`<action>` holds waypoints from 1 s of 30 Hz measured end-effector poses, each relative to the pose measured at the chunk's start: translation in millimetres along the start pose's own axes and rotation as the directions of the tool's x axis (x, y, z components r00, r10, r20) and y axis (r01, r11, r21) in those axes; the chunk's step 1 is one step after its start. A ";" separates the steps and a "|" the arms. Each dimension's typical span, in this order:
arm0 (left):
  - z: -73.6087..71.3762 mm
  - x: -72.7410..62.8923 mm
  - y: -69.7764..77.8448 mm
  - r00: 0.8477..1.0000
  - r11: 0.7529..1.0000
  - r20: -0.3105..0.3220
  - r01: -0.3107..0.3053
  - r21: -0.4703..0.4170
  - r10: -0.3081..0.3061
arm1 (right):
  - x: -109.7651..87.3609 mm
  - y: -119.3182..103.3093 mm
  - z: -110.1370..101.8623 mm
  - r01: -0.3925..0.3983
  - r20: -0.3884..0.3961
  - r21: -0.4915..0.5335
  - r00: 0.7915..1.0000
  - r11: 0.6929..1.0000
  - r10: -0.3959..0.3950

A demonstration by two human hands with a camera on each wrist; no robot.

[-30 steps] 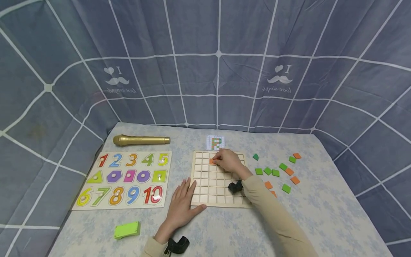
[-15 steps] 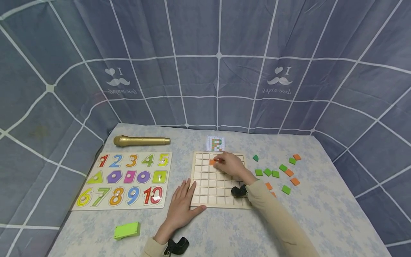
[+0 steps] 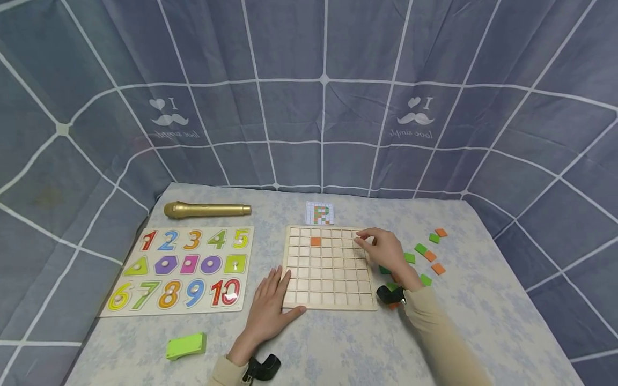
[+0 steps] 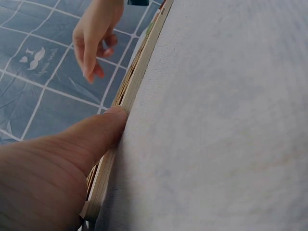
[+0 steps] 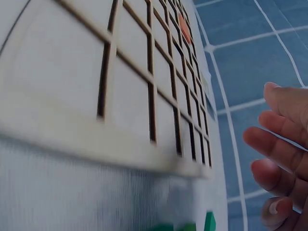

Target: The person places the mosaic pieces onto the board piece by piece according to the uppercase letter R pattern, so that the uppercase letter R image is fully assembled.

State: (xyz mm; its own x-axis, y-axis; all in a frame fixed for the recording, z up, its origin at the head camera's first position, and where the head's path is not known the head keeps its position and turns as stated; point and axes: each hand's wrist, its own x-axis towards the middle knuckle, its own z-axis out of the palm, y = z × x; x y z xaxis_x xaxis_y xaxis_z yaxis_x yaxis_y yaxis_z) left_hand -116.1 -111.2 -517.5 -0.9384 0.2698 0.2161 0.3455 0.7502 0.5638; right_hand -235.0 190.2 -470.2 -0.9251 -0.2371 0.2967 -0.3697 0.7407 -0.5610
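A wooden grid board [image 3: 333,276] lies on the table, with one orange square tile [image 3: 315,242] set in its second row. My left hand [image 3: 267,311] rests with fingers stretched along the board's lower left edge; in the left wrist view its thumb [image 4: 98,134] presses the wooden rim. Over the board's upper right edge hovers my right hand [image 3: 386,249]. The right wrist view shows its loosely bent fingers [image 5: 274,144] with nothing between them. Behind the board is a small card [image 3: 319,213] with a green and orange letter pattern.
Loose green tiles [image 3: 409,258] and orange tiles [image 3: 438,268] lie right of the board, some hidden under my right hand. To the left are a number-and-shape puzzle [image 3: 185,279], a gold microphone [image 3: 207,210] and a lime-green block [image 3: 186,346]. A grid-patterned curtain [image 3: 294,107] surrounds the table.
My right hand has left the orange tile, which stays in the grid, and has moved right to the board's edge. My left hand keeps its place. The head view has shifted slightly.
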 end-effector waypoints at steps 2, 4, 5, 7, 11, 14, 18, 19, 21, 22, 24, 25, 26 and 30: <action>-0.3 0.0 0.1 1.000 1.000 -0.001 -0.001 0.001 0.001 | -5.8 5.6 -7.2 -0.014 -0.018 -0.008 1.000 1.000 0.013; -0.5 -0.1 0.2 1.000 1.000 0.000 -0.003 0.004 0.003 | -11.1 10.5 -14.1 -0.024 -0.026 -0.019 0.999 1.000 0.023; -0.4 -0.2 0.1 1.000 1.000 0.002 -0.003 0.006 0.003 | -13.7 12.4 -17.4 -0.038 -0.029 -0.018 0.999 0.999 0.037; -0.4 -0.3 0.0 1.000 1.000 0.007 -0.003 0.009 0.003 | -18.7 15.9 -23.7 -0.071 -0.025 -0.012 0.997 0.997 0.071; -0.8 0.0 0.4 1.000 1.000 0.015 0.003 0.008 -0.003 | -25.7 24.8 -31.4 -0.123 0.003 -0.022 0.992 0.992 0.123; -1.4 0.1 1.1 1.000 1.000 0.016 0.004 0.003 -0.004 | -29.1 30.7 -34.4 -0.139 0.029 -0.025 0.990 0.990 0.139; -1.7 0.0 1.1 1.000 1.000 0.009 -0.003 -0.010 0.003 | -31.3 34.2 -36.0 -0.157 0.065 -0.020 0.985 0.987 0.158; -1.6 -0.1 1.0 1.000 1.000 0.008 -0.005 -0.011 0.005 | -31.7 34.6 -36.1 -0.160 0.075 -0.025 0.984 0.987 0.161; -1.3 -0.1 0.9 1.000 1.000 0.007 -0.008 -0.013 0.008 | -32.4 35.0 -36.2 -0.166 0.090 -0.033 0.982 0.986 0.168; -1.0 -0.3 0.7 1.000 1.000 0.009 -0.007 -0.012 0.007 | -32.7 35.3 -36.2 -0.164 0.095 -0.039 0.981 0.986 0.167; -0.8 -0.5 0.4 1.000 1.000 0.011 -0.007 -0.009 0.007 | -33.2 36.0 -36.1 -0.160 0.103 -0.048 0.981 0.986 0.164; -0.7 -0.5 0.2 1.000 1.000 0.013 -0.006 -0.007 0.007 | -33.4 36.5 -35.9 -0.155 0.107 -0.054 0.981 0.986 0.160; -0.8 -0.8 0.0 1.000 1.000 0.015 -0.006 -0.006 0.006 | -33.4 37.1 -35.7 -0.153 0.111 -0.058 0.981 0.987 0.159; -1.4 -1.0 -0.2 1.000 1.000 0.013 -0.008 -0.007 0.008 | -32.9 39.3 -34.9 -0.143 0.128 -0.071 0.980 0.987 0.152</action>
State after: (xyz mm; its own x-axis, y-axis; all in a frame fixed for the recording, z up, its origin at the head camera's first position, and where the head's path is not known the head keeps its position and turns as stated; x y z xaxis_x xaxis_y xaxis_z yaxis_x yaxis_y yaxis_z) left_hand -115.1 -112.5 -516.7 -0.9356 0.2838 0.2101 0.3530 0.7437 0.5677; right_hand -216.0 249.0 -475.0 -0.9739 -0.2007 0.1064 -0.2260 0.8098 -0.5414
